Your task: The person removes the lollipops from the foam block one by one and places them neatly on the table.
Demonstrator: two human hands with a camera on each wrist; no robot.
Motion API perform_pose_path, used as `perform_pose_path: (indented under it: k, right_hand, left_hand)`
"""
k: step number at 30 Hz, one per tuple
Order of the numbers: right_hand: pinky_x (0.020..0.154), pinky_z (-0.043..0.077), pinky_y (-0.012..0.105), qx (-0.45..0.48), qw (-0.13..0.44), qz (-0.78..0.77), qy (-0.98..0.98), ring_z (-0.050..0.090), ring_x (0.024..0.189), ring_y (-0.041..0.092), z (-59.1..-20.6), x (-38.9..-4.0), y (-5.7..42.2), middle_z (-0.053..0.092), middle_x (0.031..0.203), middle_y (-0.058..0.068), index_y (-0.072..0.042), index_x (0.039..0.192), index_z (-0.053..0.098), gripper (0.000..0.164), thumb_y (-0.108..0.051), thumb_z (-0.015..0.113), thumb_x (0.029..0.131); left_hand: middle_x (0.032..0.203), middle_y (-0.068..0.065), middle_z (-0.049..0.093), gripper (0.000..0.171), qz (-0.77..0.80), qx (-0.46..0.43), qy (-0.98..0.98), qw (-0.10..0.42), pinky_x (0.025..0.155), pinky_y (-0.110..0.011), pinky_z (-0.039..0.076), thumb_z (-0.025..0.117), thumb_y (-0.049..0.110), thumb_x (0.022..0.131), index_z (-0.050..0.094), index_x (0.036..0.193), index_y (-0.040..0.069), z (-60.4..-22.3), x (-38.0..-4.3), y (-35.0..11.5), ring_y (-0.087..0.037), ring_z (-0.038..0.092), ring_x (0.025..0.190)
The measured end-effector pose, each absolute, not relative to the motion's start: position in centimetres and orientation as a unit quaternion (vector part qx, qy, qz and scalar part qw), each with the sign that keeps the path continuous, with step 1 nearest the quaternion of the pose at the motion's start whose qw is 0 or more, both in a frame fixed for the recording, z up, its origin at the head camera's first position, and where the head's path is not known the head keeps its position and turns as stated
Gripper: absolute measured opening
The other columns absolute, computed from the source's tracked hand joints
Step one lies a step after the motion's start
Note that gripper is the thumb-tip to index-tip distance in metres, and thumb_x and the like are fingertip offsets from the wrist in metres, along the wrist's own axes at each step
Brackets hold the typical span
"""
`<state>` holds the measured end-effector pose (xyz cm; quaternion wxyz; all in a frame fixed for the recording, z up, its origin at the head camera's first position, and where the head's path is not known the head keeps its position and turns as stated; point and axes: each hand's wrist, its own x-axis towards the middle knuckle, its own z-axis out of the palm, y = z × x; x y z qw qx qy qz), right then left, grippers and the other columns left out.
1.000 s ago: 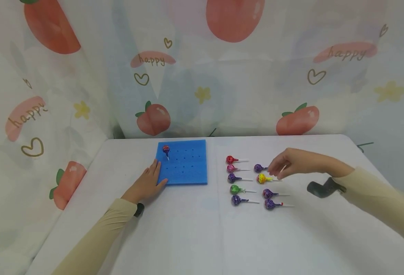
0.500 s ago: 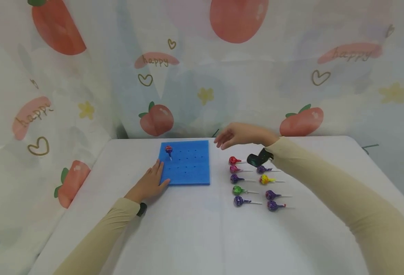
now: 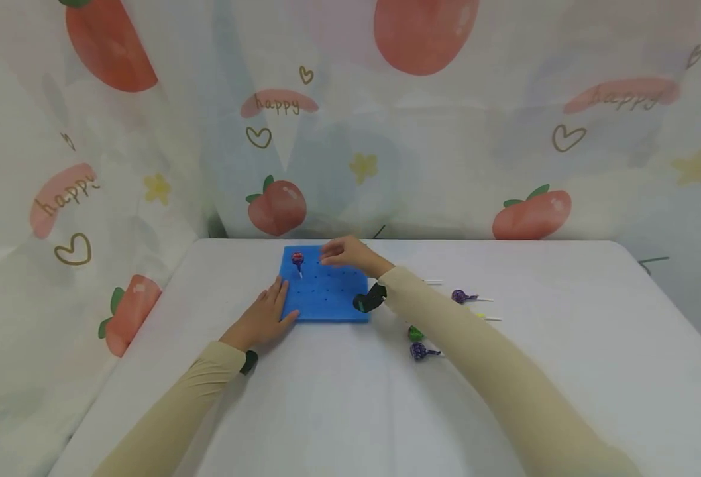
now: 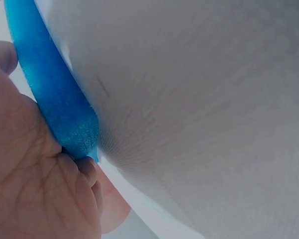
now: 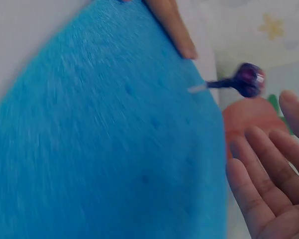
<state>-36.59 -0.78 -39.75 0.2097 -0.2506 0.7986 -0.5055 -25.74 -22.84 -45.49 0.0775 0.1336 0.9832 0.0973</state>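
A blue foam board (image 3: 309, 308) with rows of small holes lies flat on the table. One purple-and-red wrapped lollipop (image 3: 297, 259) stands in its far left part, stick down, and its blurred head (image 5: 249, 79) shows in the right wrist view. My left hand (image 3: 259, 319) rests against the board's left edge, fingers straight. In the left wrist view the palm (image 4: 35, 169) lies along the foam's side. Above the board's far middle hovers my right hand (image 3: 344, 253), right of the standing lollipop. Its fingers (image 5: 266, 154) are loosely bent, with nothing seen between them.
On the table's right side lie several lollipops: a purple one (image 3: 459, 296), a green one (image 3: 415, 333) and another purple one (image 3: 419, 351). My right sleeve (image 3: 476, 351) crosses above and hides others. A fruit-printed curtain (image 3: 434, 165) hangs behind the table (image 3: 338, 397).
My right hand has swept left from above the lollipops on the right to over the blue board. My left hand stays at the board's edge. The head view has shifted slightly.
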Motion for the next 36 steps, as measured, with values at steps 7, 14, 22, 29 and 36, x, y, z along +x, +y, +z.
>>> perform_pose_path:
  k: [7,14,22,29,36]
  right_hand:
    - [0.098,0.049,0.036,-0.201,0.180,-0.543,0.795,0.060,0.116,0.028,-42.5,-36.2,-4.2,0.062,0.124,0.020,0.003,0.127,0.055,0.041,-0.012,0.063,0.090]
    - [0.099,0.048,0.037,-0.158,0.161,-0.553,0.802,0.062,0.113,0.026,-43.8,-35.8,-6.5,0.066,0.117,0.018,0.002,0.125,0.058,0.041,-0.008,0.067,0.086]
    - [0.095,0.051,0.033,-0.144,0.112,-0.533,0.827,0.067,0.104,0.023,-44.0,-35.6,-7.6,0.072,0.104,0.015,0.000,0.108,0.070,0.024,-0.003,0.066,0.085]
    - [0.092,0.052,0.031,-0.146,0.105,-0.536,0.825,0.068,0.101,0.023,-43.8,-35.5,-7.7,0.072,0.102,0.015,0.001,0.103,0.071,0.019,-0.002,0.066,0.085]
    - [0.083,0.056,0.028,-0.161,0.102,-0.574,0.796,0.068,0.094,0.023,-42.9,-35.7,-7.3,0.072,0.101,0.018,0.003,0.101,0.071,0.018,-0.002,0.065,0.085]
  left_hand:
    - [0.156,-0.027,0.004,0.076,0.095,0.142,0.982,0.078,0.117,-0.051,0.016,0.041,0.041,0.099,0.009,0.147,-0.008,-45.4,-25.9,-22.6,-0.038,0.014,0.145]
    - [0.156,-0.027,0.003,0.077,0.087,0.139,0.984,0.076,0.118,-0.051,0.016,0.041,0.041,0.099,0.008,0.148,-0.007,-45.9,-25.9,-22.7,-0.037,0.013,0.145]
    - [0.156,-0.027,0.004,0.076,0.084,0.142,0.984,0.071,0.118,-0.050,0.017,0.041,0.041,0.099,0.008,0.148,-0.008,-45.8,-25.9,-22.8,-0.037,0.013,0.145]
    - [0.156,-0.027,0.005,0.076,0.085,0.139,0.985,0.064,0.117,-0.050,0.018,0.042,0.041,0.099,0.010,0.147,-0.008,-45.8,-25.9,-22.8,-0.037,0.014,0.145]
    - [0.156,-0.026,0.004,0.077,0.086,0.140,0.984,0.071,0.117,-0.051,0.017,0.041,0.042,0.099,0.009,0.148,-0.007,-46.0,-26.0,-22.8,-0.037,0.013,0.145]
